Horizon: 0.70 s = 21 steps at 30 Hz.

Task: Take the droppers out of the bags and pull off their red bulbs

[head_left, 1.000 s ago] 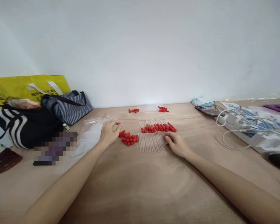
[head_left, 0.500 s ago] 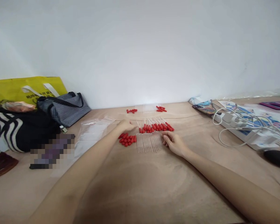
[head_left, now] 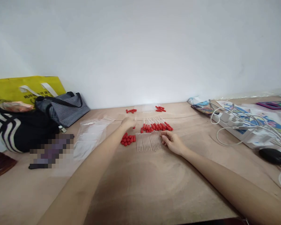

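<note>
My left hand reaches forward over a pile of loose red rubber caps, up to the left end of a row of red-capped clear tubes. Its fingers are drawn together; what they hold is too small to name. My right hand lies on the tan table with its fingers curled against the right end of a row of bare clear tubes. I cannot tell whether it grips one.
Clear plastic bags lie left of the caps. More red caps and capped tubes sit by the wall. Bags crowd the left. White cables, boxes and a black mouse fill the right.
My left hand has left the edge of the plastic bag, passed the loose caps and moved forward and right to the capped row. My right hand has stayed at the bare tubes.
</note>
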Available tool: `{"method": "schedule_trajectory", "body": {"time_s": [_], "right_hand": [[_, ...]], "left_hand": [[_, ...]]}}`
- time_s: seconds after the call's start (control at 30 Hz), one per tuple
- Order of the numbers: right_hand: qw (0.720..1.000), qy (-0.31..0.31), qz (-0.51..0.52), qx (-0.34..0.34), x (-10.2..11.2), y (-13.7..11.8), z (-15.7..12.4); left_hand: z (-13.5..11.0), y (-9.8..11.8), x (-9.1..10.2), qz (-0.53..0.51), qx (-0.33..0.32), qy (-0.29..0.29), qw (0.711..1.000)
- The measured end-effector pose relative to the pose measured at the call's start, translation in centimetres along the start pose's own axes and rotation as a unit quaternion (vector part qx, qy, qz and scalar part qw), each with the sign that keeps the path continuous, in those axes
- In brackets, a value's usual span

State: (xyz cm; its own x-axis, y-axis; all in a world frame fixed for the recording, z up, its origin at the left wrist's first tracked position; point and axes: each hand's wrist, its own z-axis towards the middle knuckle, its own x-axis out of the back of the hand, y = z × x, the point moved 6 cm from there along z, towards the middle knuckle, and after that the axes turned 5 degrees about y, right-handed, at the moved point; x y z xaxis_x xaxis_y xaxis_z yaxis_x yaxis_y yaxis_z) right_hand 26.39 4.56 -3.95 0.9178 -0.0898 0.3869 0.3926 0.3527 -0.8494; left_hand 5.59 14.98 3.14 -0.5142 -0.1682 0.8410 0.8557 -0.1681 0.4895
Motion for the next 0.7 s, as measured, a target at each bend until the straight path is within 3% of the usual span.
{"method": "schedule_trajectory", "body": {"time_s": [0.1,0.2,0.33,0.47,0.6,0.7], "right_hand": [[1.0,0.012,-0.006,-0.005,0.2,-0.3,-0.1],[1.0,0.02,-0.024,0.0,0.3,-0.5,-0.1],[0.992,0.078,-0.079,0.062,1.3,-1.7,-0.2],[0.963,0.135,-0.138,0.187,2.1,-4.9,-1.3],[0.911,0.068,-0.239,0.33,0.3,-8.2,-3.1],[0.875,0.028,-0.293,0.384,-1.4,-9.3,-3.9]], "left_hand": [[-1.7,0.3,2.5,0.016,-0.009,-0.002,1.0],[-5.3,0.7,4.0,0.004,-0.054,0.024,0.998],[-11.2,1.0,4.2,-0.075,-0.214,0.124,0.966],[-14.3,0.9,2.9,-0.034,-0.314,0.163,0.935],[-15.1,2.1,2.1,0.006,-0.388,0.172,0.905],[-15.6,3.0,2.1,0.009,-0.418,0.187,0.889]]}}
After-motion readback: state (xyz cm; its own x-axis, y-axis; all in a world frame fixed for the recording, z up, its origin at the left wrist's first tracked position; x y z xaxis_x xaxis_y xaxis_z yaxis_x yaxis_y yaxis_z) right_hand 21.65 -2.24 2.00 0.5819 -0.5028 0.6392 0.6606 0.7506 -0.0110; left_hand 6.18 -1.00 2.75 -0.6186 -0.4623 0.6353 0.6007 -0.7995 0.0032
